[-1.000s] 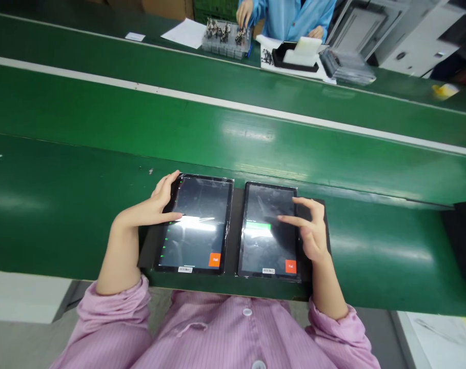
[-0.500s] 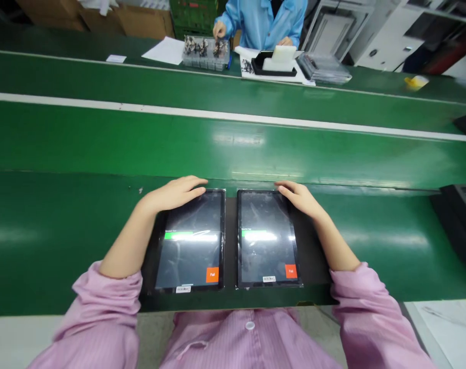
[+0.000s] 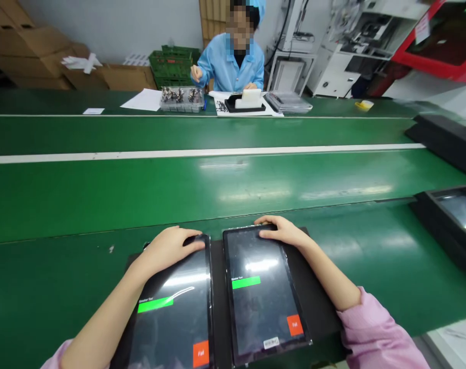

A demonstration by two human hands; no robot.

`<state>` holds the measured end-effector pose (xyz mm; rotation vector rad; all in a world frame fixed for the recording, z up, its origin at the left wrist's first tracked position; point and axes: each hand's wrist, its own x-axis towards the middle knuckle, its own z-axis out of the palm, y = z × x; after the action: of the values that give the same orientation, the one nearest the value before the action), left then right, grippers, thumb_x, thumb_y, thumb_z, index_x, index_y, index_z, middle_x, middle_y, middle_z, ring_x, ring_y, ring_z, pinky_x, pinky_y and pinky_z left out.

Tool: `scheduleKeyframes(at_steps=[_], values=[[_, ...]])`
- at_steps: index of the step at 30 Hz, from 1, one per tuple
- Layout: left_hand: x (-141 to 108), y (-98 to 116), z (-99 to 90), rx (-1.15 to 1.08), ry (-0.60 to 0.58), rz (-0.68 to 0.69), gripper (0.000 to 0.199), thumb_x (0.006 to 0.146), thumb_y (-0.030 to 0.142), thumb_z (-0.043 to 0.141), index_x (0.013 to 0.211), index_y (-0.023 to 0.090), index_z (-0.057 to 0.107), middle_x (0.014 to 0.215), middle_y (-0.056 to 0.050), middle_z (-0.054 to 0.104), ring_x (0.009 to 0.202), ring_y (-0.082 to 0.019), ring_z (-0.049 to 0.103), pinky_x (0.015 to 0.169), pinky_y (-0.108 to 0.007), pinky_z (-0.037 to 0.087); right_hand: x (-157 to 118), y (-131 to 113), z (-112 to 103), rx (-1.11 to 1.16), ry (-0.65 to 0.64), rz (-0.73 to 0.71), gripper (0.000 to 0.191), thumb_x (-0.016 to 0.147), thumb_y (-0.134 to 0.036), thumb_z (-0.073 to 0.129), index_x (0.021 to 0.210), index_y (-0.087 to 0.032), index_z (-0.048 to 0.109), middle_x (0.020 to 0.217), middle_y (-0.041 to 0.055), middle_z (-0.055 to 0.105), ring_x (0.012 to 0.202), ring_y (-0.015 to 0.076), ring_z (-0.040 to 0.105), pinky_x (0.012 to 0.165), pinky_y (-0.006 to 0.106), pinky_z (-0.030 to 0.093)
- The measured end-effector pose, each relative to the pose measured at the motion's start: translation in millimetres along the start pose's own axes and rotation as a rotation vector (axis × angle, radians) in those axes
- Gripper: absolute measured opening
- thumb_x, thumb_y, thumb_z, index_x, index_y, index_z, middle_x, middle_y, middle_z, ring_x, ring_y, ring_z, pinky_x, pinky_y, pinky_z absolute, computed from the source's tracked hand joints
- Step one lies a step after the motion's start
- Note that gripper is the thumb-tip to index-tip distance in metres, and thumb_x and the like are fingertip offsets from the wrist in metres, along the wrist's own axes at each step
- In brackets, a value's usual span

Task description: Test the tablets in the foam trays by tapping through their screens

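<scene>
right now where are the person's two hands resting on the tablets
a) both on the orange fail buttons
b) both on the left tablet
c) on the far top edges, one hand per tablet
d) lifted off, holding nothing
c: the left hand lies over the far top edge of the left tablet, and the right hand lies over the far top edge of the right tablet, away from the orange buttons nearer the person.

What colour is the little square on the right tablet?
Orange, on the right tablet, in the head view.
</scene>
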<state>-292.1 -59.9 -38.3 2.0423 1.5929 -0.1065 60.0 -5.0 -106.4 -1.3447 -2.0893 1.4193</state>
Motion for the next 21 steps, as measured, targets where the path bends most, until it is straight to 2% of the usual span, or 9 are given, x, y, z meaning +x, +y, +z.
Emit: scheduleKeyframes(at_steps=[2,3,5,7,9,12,14,17,21], values=[[2,-3,2.7,-0.021,0.031,-0.011,0.062,0.1,0.053,0.026,0.116,0.025,0.078,0.121,-0.007,0.076,0.114,-0.031,0.069,0.107,-0.044,0.047,1,-1,1,-0.014,0.037,0.047,0.033,0.091,-0.05,0.062,0.108,-0.024,0.075,0.118,0.0049,0.074,0.114,0.0287,0.066,0.104,0.042,0.046],[3,-4,3.6,-0.017,0.029,-0.002,0.062,0.101,0.051,0.024,0.115,0.025,0.078,0.122,-0.006,0.075,0.115,-0.031,0.069,0.115,-0.048,0.041,1,-1,0,-0.026,0.046,0.044,0.031,0.09,-0.048,0.063,0.105,-0.024,0.075,0.115,0.0043,0.074,0.111,0.0282,0.066,0.103,0.042,0.047],[2,-7,3.7,0.011,-0.013,0.033,0.054,0.096,0.053,0.039,0.128,0.026,0.072,0.13,-0.007,0.071,0.122,-0.032,0.066,0.125,-0.057,0.023,0,-2,-2,-0.034,0.022,-0.013,0.039,0.078,-0.046,0.078,0.11,-0.025,0.074,0.116,0.0036,0.074,0.11,0.0285,0.066,0.102,0.04,0.048],[0,-10,2.1,0.018,-0.085,0.065,0.07,0.084,0.059,0.06,0.145,0.025,0.059,0.142,-0.009,0.064,0.131,-0.034,0.06,0.127,-0.062,0.008,-2,-2,-4,0.016,-0.045,-0.076,0.059,0.066,-0.047,0.088,0.117,-0.023,0.072,0.12,0.0045,0.072,0.111,0.0293,0.065,0.101,0.039,0.048],[-1,-13,0.7,-0.004,-0.124,0.07,0.082,0.08,0.062,0.064,0.151,0.024,0.051,0.148,-0.01,0.058,0.137,-0.034,0.055,0.127,-0.063,0.002,-3,-1,-6,0.093,-0.08,-0.083,0.059,0.07,-0.054,0.085,0.117,-0.021,0.072,0.12,0.0065,0.071,0.111,0.0298,0.065,0.102,0.04,0.048],[-1,-14,1.3,-0.047,-0.107,0.038,0.063,0.097,0.057,0.035,0.146,0.024,0.057,0.146,-0.007,0.061,0.136,-0.028,0.056,0.128,-0.061,0.0,-1,3,-5,0.181,-0.049,-0.017,0.049,0.089,-0.06,0.062,0.111,-0.019,0.074,0.117,0.0086,0.072,0.113,0.0297,0.064,0.105,0.042,0.046],[0,-13,2.6,-0.053,-0.102,0.02,0.061,0.101,0.049,0.024,0.145,0.025,0.059,0.138,-0.006,0.067,0.13,-0.025,0.061,0.128,-0.06,0.001,0,5,-3,0.204,-0.031,0.024,0.045,0.093,-0.056,0.056,0.111,-0.019,0.074,0.117,0.0083,0.073,0.115,0.0295,0.064,0.108,0.044,0.044],[1,-13,2.8,-0.042,-0.104,0.029,0.06,0.101,0.049,0.027,0.147,0.025,0.057,0.126,-0.007,0.074,0.122,-0.025,0.066,0.128,-0.059,0.004,0,6,-2,0.197,-0.042,0.028,0.037,0.087,-0.044,0.061,0.111,-0.02,0.074,0.119,0.0069,0.072,0.116,0.0296,0.064,0.111,0.046,0.043],[-1,-12,0.5,-0.038,-0.115,0.06,0.061,0.098,0.053,0.036,0.15,0.026,0.053,0.13,-0.006,0.072,0.118,-0.026,0.068,0.128,-0.058,0.008,-2,4,-6,0.135,-0.058,-0.003,0.038,0.078,-0.036,0.07,0.113,-0.022,0.074,0.121,0.0057,0.071,0.118,0.0304,0.062,0.11,0.045,0.044]])
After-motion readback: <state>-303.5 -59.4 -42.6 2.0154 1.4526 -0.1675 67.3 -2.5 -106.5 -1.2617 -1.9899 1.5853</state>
